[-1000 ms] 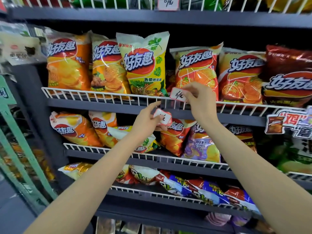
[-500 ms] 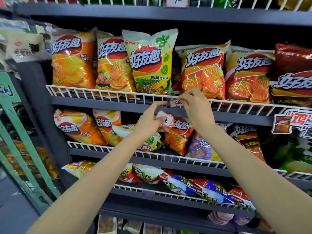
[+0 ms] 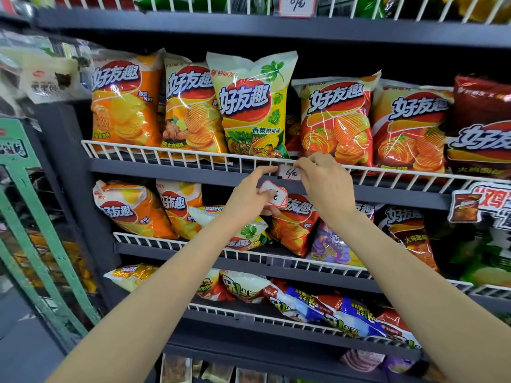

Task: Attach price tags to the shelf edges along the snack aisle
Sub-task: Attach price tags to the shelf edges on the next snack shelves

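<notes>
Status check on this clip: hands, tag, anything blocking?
Right hand pinching price tag against wire shelf rail. Left hand holds spare tags, forefinger at the tag's left edge. Nothing blocking.

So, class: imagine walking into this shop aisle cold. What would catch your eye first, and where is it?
First, the two hands at centre: the right hand pinches a small white price tag against the white wire shelf rail, while the left hand grips a stack of spare tags just below. Behind them, a row of bright orange and yellow crisp bags fills the shelf.
</notes>
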Available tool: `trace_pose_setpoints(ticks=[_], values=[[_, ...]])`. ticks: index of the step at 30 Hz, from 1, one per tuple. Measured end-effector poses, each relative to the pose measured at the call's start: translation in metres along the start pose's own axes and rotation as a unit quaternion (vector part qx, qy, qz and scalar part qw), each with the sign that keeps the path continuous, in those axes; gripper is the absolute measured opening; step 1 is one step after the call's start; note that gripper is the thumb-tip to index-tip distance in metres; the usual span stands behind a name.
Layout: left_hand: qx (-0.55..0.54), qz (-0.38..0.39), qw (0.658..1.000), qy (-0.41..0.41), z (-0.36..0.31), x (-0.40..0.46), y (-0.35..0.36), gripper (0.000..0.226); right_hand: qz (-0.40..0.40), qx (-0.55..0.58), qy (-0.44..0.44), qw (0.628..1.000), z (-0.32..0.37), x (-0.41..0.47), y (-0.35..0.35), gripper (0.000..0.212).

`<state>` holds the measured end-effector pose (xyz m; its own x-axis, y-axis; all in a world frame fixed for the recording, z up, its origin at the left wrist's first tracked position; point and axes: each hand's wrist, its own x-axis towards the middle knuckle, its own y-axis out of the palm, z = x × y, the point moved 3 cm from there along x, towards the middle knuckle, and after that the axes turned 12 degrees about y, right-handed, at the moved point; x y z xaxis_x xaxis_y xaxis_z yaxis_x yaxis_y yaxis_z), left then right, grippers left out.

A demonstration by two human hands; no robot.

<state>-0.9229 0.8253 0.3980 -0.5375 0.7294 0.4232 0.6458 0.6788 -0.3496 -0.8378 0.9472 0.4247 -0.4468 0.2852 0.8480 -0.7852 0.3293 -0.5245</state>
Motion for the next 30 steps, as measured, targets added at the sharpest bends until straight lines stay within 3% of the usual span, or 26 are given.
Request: trace_pose_setpoints(ticks=[14,20,27,30], values=[[-0.007,-0.021,1.000,0.010,-0.007,0.008,0.001,0.047,-0.007,-0.018,-0.015,1.000,0.002,-0.007,-0.003,0.031],[0.007,-0.055,0.998,0.012,-0.012,0.007,-0.001,0.018,0.007,-0.012,-0.004,1.000,0.004,-0.011,-0.004,0.033],[0.004,-0.093,0.995,0.022,-0.015,0.002,-0.005,0.012,0.116,-0.042,0.020,0.992,0.010,-0.022,-0.005,0.041],[-0.005,-0.093,0.995,0.027,-0.017,-0.005,-0.006,0.011,0.192,0.043,0.055,0.979,0.009,-0.026,-0.006,0.044]])
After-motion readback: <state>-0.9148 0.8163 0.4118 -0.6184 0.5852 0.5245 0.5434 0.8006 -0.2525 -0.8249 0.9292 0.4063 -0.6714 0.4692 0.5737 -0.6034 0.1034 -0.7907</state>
